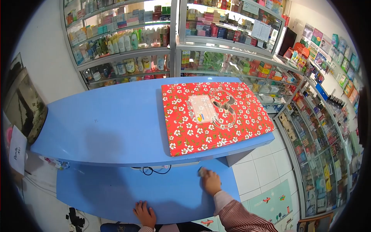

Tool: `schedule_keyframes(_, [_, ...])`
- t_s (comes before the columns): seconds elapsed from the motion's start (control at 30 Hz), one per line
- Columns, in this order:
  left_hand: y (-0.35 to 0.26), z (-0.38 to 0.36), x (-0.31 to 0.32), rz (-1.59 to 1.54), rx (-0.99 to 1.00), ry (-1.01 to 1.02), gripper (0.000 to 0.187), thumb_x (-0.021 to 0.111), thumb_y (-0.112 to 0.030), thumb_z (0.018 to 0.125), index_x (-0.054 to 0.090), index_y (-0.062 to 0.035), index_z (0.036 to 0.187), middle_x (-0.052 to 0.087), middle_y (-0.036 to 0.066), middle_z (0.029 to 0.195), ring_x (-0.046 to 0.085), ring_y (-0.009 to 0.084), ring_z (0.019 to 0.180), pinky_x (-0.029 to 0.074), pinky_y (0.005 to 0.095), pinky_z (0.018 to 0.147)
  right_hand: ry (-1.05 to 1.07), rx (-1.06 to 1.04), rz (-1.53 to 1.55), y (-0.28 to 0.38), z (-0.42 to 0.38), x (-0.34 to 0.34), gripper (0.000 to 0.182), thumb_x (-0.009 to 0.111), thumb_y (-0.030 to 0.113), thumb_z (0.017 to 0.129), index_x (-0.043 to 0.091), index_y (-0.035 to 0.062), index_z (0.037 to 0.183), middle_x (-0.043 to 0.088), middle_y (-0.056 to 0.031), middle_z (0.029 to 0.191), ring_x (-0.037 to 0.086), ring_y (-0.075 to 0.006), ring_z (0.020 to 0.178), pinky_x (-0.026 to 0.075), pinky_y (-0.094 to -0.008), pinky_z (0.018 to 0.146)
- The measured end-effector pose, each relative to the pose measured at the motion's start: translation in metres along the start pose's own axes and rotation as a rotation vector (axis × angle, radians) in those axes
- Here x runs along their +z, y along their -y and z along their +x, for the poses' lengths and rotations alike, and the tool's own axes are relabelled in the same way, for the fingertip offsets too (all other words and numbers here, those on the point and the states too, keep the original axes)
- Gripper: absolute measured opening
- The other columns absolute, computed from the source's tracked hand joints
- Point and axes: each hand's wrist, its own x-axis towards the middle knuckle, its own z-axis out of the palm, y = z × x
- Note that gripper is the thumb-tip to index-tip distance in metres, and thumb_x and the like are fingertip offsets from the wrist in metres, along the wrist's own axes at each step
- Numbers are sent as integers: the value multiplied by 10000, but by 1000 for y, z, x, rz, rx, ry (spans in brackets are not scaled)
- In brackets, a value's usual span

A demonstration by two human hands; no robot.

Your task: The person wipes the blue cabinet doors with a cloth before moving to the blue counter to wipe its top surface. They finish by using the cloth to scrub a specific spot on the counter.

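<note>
My right hand (211,182) is over the right part of the lower blue desk shelf (104,185), its fingers closed around a small greyish-dark object (201,171) that presses near the surface. Its kind is too small and partly covered to tell. At the shelf's front edge lies my left hand (144,213), flat with fingers apart and holding nothing. Above, on the raised blue desktop (96,112), rests a large red box or album (228,135) with white flowers and a cartoon mouse-head design.
A black cable (156,171) loops at the back of the lower shelf. Glass cabinets (174,50) full of bottles and boxes stand behind the desk. Another glass display case (309,154) runs along the right. A framed picture (25,104) and a handwritten paper (17,150) are at left.
</note>
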Motion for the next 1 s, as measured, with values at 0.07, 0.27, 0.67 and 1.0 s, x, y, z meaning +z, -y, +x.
schedule_keyframes(0.07, [1, 0, -1, 7, 17, -1, 376, 452, -265, 913, 537, -53, 1211, 450, 171, 1330, 299, 402, 1328, 136, 648, 1059, 58, 133, 39, -13, 12, -2, 481, 476, 224, 902, 441, -21, 1314, 541, -162, 1096, 543, -343, 931, 456, -457, 763])
schedule_keyframes(0.27, [-3, 3, -3, 4, 16, -1, 368, 477, -244, 898, 529, -47, 1204, 450, 179, 1322, 298, 399, 1328, 142, 643, 1062, -6, 56, -12, 32, -10, 28, 466, 509, 220, 863, 493, 60, 1300, 559, -141, 1009, 543, -338, 880, 449, -493, 733])
schedule_keyframes(0.67, [11, 1, 12, 126, 251, -219, 381, 512, -238, 904, 532, -62, 1242, 510, 154, 1290, 430, 371, 1232, 306, 578, 981, -97, 74, -11, 17, 8, 12, 455, 506, 162, 845, 502, 110, 1297, 553, -121, 973, 545, -308, 863, 434, -460, 694])
schedule_keyframes(1.0, [-5, -1, -1, 95, 134, -115, 384, 501, -243, 897, 521, -54, 1231, 479, 169, 1303, 366, 387, 1277, 218, 603, 1029, 24, 262, -238, -55, 46, 4, 296, 483, 177, 840, 696, 43, 996, 548, -119, 1178, 515, -285, 1009, 378, -395, 851])
